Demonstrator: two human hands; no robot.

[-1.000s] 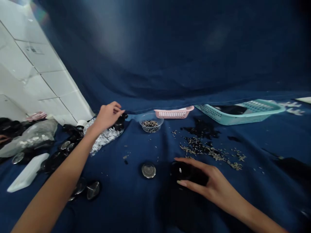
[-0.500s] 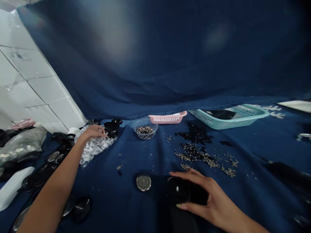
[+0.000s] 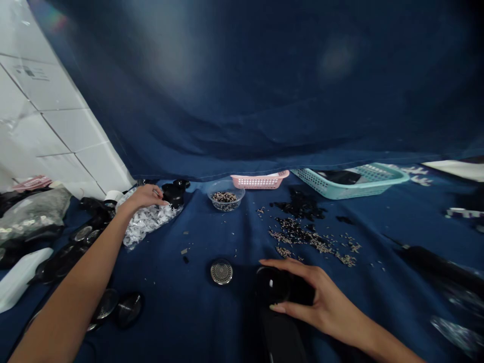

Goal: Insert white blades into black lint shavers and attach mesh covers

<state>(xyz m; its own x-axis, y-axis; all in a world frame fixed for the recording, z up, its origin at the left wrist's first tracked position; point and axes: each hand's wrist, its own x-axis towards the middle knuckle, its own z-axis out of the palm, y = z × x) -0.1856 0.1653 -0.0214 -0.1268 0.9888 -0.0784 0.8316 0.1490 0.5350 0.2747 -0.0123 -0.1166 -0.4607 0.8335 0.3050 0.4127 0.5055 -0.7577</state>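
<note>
The right hand point(image 3: 325, 298) is pinching the black round-headed part point(image 3: 271, 288) at 5 o'clock in view. At 10 o'clock from it, the left hand point(image 3: 145, 195) is now resting at the white pieces point(image 3: 146, 226) rather than above the black cup point(image 3: 173, 194), seemingly turning the work to them; whether its grip is pinching any, I cannot tell.
</note>
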